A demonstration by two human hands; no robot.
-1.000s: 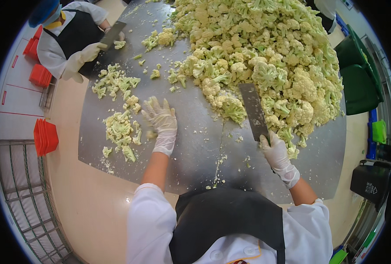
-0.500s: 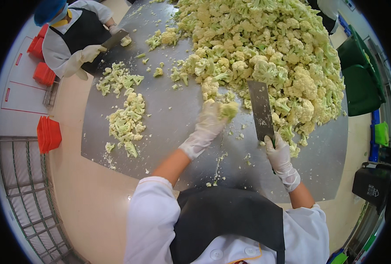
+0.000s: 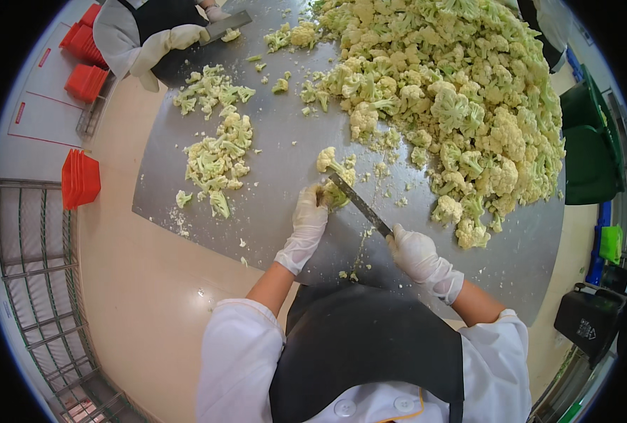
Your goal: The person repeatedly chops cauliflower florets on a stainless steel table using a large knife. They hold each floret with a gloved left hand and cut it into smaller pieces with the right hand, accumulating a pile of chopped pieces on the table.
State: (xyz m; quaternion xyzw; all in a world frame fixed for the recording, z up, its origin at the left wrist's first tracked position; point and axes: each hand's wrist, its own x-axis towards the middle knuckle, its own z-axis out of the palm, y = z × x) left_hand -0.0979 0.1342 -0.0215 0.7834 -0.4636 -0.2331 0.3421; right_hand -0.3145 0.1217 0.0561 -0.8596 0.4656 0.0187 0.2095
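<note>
My gloved left hand (image 3: pixel 308 220) is closed round a cauliflower piece (image 3: pixel 339 199) low over the metal table. My right hand, gloved too (image 3: pixel 418 252), grips a cleaver (image 3: pixel 361 206) by its handle. The blade is turned nearly edge-on, slanting up and left, with its tip end at the cauliflower by my left fingers. Just beyond the blade a pale floret with a stem (image 3: pixel 331 161) shows; whether it is still joined to the held piece, I cannot tell. A heap of cauliflower florets (image 3: pixel 461 106) covers the table's far right.
Cut florets (image 3: pixel 218 158) lie in a loose pile on the table's left side. Across the corner, a co-worker's gloved hand (image 3: pixel 186 37) holds another cleaver (image 3: pixel 222 27). Red bins (image 3: pixel 81 180) stand at the left, a green bin (image 3: pixel 588 162) and black bin (image 3: pixel 588 321) at the right.
My left hand has drawn back and left with the cauliflower piece. The cleaver has swung left from upright beside the heap to the held piece. The view has shifted slightly.
</note>
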